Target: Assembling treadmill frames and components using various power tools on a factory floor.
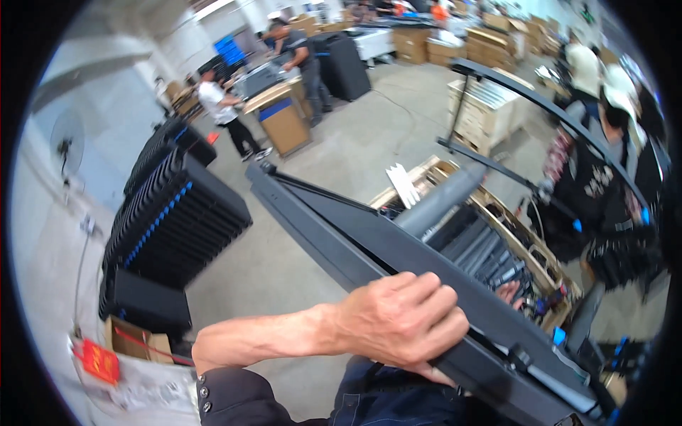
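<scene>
Slanting across my front is a long dark grey panel with a raised rim and a narrow slot along its length. My left hand is closed over its near edge, knuckles up, with the thumb underneath. Beyond the far edge, a few fingertips of my right hand show, curled against the panel; the rest of that hand is hidden beneath it. At the panel's lower right end, a grey rod lies along it. Behind the panel stands a wooden crate with several grey tubes and small parts inside.
Stacked black panels stand at left, near a wall fan and an open cardboard box. A black curved frame rises at right beside a person. Farther back, two people work at a bench.
</scene>
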Available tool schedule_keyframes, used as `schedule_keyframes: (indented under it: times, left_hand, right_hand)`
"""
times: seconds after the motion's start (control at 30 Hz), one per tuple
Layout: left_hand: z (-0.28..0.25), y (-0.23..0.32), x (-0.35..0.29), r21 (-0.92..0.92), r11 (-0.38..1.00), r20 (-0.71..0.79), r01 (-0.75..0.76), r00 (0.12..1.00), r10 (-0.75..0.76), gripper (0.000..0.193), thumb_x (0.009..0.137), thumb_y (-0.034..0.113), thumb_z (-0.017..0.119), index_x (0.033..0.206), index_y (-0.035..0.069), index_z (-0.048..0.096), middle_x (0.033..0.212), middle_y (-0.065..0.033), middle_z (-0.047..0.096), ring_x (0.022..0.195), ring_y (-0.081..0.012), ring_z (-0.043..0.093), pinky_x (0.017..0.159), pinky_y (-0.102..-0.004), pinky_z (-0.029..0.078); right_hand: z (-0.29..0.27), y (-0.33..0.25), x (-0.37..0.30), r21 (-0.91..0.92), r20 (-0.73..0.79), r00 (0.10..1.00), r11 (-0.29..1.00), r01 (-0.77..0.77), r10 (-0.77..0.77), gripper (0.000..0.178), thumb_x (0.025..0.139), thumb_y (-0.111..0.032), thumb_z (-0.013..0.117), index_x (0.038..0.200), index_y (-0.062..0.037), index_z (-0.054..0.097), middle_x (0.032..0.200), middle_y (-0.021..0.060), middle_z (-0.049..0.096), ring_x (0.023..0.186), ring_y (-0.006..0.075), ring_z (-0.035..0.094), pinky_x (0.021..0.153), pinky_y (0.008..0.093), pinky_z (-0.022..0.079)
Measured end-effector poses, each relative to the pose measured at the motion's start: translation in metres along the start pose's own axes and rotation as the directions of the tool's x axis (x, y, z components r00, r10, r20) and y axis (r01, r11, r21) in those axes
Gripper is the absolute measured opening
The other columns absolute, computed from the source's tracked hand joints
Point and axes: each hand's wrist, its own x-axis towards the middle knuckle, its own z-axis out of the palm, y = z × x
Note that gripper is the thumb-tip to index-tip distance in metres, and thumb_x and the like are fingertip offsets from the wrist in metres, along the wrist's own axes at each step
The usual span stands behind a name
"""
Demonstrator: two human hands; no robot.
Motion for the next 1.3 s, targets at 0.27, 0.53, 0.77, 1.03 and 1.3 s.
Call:
schedule_keyframes:
  times: [0.27, 0.53, 0.77, 1.03, 1.3]
  left_hand:
    - [-0.11, -0.067, -0.151, 0.044, 0.999, -0.305, -0.021, 0.952, 0.033, 0.057, 0.086, 0.058, 0.056, 0.082, 0.001, 0.061, 0.07, -0.0031, 0.042, 0.055, -0.0149, 0.044, 0.046, -0.0272, 0.034]
    - [-0.22, -0.157, -0.369, -0.025, 0.995, -0.369, 0.102, 0.924, -0.103, 0.079, 0.062, 0.081, 0.07, 0.073, 0.005, 0.054, 0.069, -0.0051, 0.051, 0.062, -0.0206, 0.055, 0.053, -0.0326, 0.047]
    - [-0.336, -0.249, -0.515, -0.015, 0.977, -0.263, 0.214, 0.942, -0.21, 0.078, 0.064, 0.076, 0.073, 0.098, 0.006, 0.065, 0.077, -0.0052, 0.052, 0.069, -0.0223, 0.059, 0.058, -0.0343, 0.049]
    - [-0.335, -0.319, -0.552, -0.227, 0.957, -0.414, 0.183, 0.871, -0.265, 0.103, 0.076, 0.068, 0.072, 0.146, -0.002, 0.044, 0.137, -0.0236, 0.055, 0.121, -0.0379, 0.059, 0.101, -0.0499, 0.048]
    - [-0.217, -0.514, -0.733, -0.944, 0.004, 0.124, 0.331, 0.365, -0.923, 0.06, 0.111, 0.049, 0.028, 0.146, 0.005, 0.046, 0.118, -0.0049, 0.065, 0.11, -0.0156, 0.06, 0.097, -0.0348, 0.048]
  right_hand:
    - [0.035, -0.14, 0.133, -0.12, 0.146, 0.989, 0.993, 0.021, -0.003, 0.046, 0.096, -0.052, 0.058, 0.09, -0.0067, 0.064, 0.069, 0.0165, 0.065, 0.064, 0.03, 0.064, 0.056, 0.0375, 0.048]
    - [0.161, -0.291, 0.254, -0.039, 0.071, 0.997, 0.999, 0.015, -0.013, 0.047, 0.097, -0.053, 0.057, 0.09, -0.0068, 0.064, 0.068, 0.0163, 0.064, 0.063, 0.0298, 0.063, 0.056, 0.0372, 0.048]
    - [0.277, -0.349, 0.286, 0.229, -0.223, 0.974, 0.968, 0.098, -0.046, 0.048, 0.097, -0.054, 0.056, 0.09, -0.0068, 0.064, 0.067, 0.0162, 0.063, 0.062, 0.0297, 0.062, 0.055, 0.037, 0.047]
    - [0.339, -0.408, 0.373, 0.404, -0.388, 0.92, 0.888, 0.22, -0.051, 0.049, 0.098, -0.055, 0.055, 0.09, -0.0069, 0.063, 0.066, 0.0159, 0.062, 0.06, 0.0295, 0.061, 0.054, 0.0367, 0.047]
    - [0.279, -0.518, 0.606, 0.524, -0.382, 0.905, 0.763, 0.378, -0.186, 0.05, 0.099, -0.056, 0.054, 0.089, -0.007, 0.063, 0.065, 0.0157, 0.062, 0.059, 0.0293, 0.06, 0.053, 0.0364, 0.046]
